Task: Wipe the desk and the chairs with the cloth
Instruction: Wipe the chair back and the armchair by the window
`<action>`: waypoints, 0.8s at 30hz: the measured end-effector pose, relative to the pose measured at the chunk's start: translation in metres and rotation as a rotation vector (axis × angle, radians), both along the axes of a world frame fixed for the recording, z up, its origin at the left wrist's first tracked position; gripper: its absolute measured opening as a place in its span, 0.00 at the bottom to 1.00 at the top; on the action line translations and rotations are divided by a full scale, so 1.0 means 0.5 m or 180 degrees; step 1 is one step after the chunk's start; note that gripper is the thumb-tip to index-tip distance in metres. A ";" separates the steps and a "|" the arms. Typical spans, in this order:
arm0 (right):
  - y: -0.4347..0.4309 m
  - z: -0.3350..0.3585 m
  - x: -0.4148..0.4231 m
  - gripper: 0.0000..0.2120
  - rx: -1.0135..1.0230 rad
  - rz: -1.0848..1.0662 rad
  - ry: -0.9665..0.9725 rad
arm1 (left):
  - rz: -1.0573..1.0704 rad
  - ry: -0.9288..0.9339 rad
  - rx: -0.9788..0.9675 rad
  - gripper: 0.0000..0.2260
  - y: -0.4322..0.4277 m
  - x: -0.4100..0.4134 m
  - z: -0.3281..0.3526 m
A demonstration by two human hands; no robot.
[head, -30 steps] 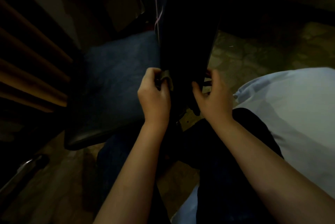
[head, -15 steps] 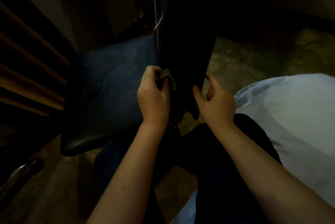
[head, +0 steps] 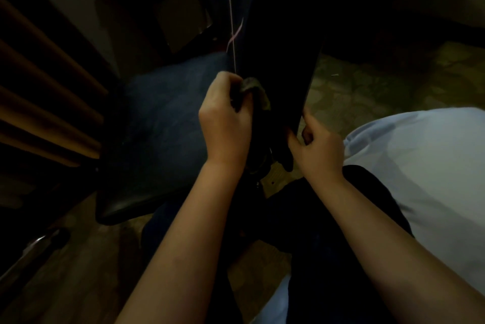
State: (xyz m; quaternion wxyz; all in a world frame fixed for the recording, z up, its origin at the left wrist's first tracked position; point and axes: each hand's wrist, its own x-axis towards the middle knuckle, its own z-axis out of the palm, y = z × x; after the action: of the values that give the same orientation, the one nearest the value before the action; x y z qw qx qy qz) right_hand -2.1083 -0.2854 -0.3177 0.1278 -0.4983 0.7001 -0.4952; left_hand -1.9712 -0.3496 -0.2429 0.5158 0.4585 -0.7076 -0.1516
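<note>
The scene is very dim. A dark office chair stands in front of me, its blue padded seat point(head: 162, 124) to the left and its black backrest point(head: 278, 42) rising through the middle. My left hand point(head: 225, 124) is closed around a small greyish cloth point(head: 253, 92), which it presses against the left edge of the backrest near its base. On the right edge of the backrest, low down, my right hand point(head: 316, 150) grips with thumb and fingers. The joint between seat and backrest is hidden by my hands and by shadow.
Wooden slats point(head: 39, 92) of some furniture run along the left. A metal chair leg point(head: 34, 245) shows at lower left. Patterned floor point(head: 354, 87) lies behind the chair on the right. My pale shirt point(head: 420, 166) and dark trousers fill the lower right.
My left hand with the cloth stays near the base of the backrest, shifting only slightly. My right hand slid a little lower along the backrest's right edge.
</note>
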 end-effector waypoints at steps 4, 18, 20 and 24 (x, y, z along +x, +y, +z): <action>0.000 -0.003 -0.009 0.25 0.0106 -0.0168 0.0206 | 0.0070 0.0056 0.0422 0.07 0.020 0.004 -0.077; -0.003 -0.018 -0.025 0.26 -0.0177 0.0168 -0.0146 | -0.0051 0.0236 -0.0554 0.07 -0.011 -0.028 0.085; -0.006 -0.021 -0.025 0.26 -0.0226 0.0162 -0.0105 | 0.0020 0.0130 -0.0384 0.07 -0.004 -0.018 0.039; -0.006 -0.031 -0.021 0.24 -0.0220 0.0141 -0.0088 | 0.0115 0.0242 0.0250 0.04 0.020 0.000 -0.053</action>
State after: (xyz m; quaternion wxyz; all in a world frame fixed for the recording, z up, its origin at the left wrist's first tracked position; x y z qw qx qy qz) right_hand -2.1190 -0.2886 -0.3330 0.1311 -0.5109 0.6695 -0.5231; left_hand -1.9711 -0.3395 -0.2696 0.5266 0.4850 -0.6727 -0.1871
